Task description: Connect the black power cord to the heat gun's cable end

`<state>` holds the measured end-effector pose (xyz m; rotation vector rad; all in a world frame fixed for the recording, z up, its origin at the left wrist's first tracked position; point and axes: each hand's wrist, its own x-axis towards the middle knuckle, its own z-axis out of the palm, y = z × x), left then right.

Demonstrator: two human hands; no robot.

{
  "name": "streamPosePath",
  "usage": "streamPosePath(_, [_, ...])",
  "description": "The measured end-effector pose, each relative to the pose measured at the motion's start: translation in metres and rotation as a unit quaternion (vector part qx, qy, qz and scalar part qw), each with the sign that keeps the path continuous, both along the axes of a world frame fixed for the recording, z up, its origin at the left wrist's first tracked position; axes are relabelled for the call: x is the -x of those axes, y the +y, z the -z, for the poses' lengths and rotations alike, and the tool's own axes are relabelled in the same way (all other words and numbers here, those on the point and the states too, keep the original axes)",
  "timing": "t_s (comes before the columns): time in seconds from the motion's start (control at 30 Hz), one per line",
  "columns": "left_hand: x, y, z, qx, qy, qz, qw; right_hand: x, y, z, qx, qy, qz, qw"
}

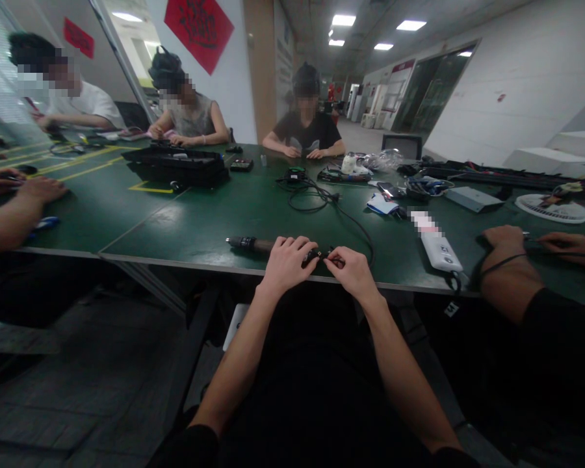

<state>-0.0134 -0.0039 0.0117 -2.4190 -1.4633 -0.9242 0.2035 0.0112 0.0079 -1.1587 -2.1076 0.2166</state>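
My left hand [286, 262] lies over a dark rod-shaped tool [247, 244] at the near edge of the green table [209, 221], fingers curled on its right end. My right hand [351, 268] pinches a small dark connector [322, 255] at the end of a black cable [351, 224]. The two hands nearly touch at that connector. The cable runs back in a loop towards the table's middle.
A white power strip [439, 248] lies right of my hands. Another person's hands [511, 244] work at the right edge, and a forearm [10, 214] rests at the left. Three people sit across the table, behind a black case [178, 166] and loose cables and parts.
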Motion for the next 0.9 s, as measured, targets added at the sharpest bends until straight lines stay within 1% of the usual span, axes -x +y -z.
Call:
streamPosePath(0.17, [-0.002,0.000,-0.001,-0.012,0.003,0.014,1.000,-0.001,0.001,-0.001,-0.005,0.000,-0.004,1.000])
streamPosePath(0.3, [-0.007,0.002,0.003,-0.014,-0.003,0.010,1.000,-0.002,0.000,-0.001,-0.012,-0.003,-0.007,1.000])
streamPosePath(0.53, [-0.013,0.004,0.007,-0.001,-0.006,0.019,1.000,-0.002,0.001,0.001,-0.012,-0.008,-0.005,1.000])
streamPosePath(0.77, [-0.015,0.005,0.008,-0.002,-0.020,0.001,1.000,0.000,-0.002,0.002,-0.015,-0.012,0.004,1.000])
streamPosePath(0.9, [-0.015,0.004,0.008,-0.005,-0.020,0.003,1.000,-0.001,-0.001,0.001,-0.019,-0.011,0.009,1.000])
